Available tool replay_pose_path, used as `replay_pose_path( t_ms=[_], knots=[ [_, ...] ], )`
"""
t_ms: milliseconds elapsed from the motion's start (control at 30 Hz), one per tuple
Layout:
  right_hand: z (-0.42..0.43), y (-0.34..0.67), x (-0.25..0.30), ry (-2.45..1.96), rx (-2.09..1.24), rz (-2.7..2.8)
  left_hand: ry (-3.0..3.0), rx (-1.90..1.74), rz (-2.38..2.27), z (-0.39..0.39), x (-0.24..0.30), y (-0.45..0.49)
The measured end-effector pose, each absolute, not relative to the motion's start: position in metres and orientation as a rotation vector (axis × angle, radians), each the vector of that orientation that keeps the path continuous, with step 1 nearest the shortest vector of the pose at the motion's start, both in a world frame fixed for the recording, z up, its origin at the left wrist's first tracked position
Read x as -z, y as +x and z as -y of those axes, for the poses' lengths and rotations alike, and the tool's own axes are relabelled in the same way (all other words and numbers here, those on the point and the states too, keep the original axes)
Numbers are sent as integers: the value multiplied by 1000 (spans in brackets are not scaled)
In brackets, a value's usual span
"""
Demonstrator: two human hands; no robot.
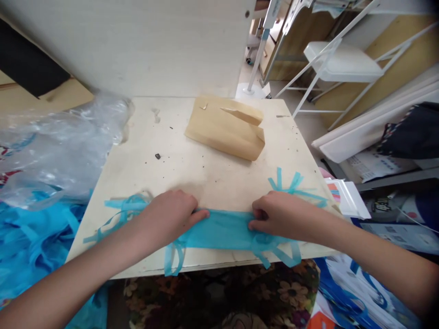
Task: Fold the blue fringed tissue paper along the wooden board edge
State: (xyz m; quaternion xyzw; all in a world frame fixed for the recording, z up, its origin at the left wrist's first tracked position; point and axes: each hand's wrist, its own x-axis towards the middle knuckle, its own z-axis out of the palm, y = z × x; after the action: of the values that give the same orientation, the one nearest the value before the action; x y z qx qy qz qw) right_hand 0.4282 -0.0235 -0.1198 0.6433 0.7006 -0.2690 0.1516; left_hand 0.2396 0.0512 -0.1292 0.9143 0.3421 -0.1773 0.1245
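Note:
A flat piece of thin blue fabric [219, 232] with narrow straps lies along the table's near edge. Loose straps stick out at both its ends, and some hang over the edge. My left hand [176, 210] is closed on the fabric's far left edge, thumb pointing inward along it. At the far right edge, my right hand [274, 212] has its fingers curled in and pinches the fabric. The palms hide parts of the cloth beneath them. Beyond both hands, a brown paper packet [226, 130] with a slit-like opening rests on the table.
The cream table [147, 151] has dark specks and meets a white panel [154, 50] behind. Clear plastic wrap [68, 146] and a pile of blue fabric [37, 242] lie left. To the right are a white folding chair [343, 61] and a small white box [350, 198].

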Motion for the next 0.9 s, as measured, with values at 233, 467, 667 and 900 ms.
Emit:
replay_pose_path(
  t_ms=[233,467,667,900],
  knots=[
    [12,432,119,1838,933,-1983,2635,607,-972,-52,127,242],
    [10,434,116,1813,992,-1999,2634,605,-967,-52,129,241],
    [4,431,115,1747,991,-1907,2628,598,-958,-52,128,240],
    [4,419,105,1723,754,-1875,2834,551,-1140,-36,125,243]
  ],
)
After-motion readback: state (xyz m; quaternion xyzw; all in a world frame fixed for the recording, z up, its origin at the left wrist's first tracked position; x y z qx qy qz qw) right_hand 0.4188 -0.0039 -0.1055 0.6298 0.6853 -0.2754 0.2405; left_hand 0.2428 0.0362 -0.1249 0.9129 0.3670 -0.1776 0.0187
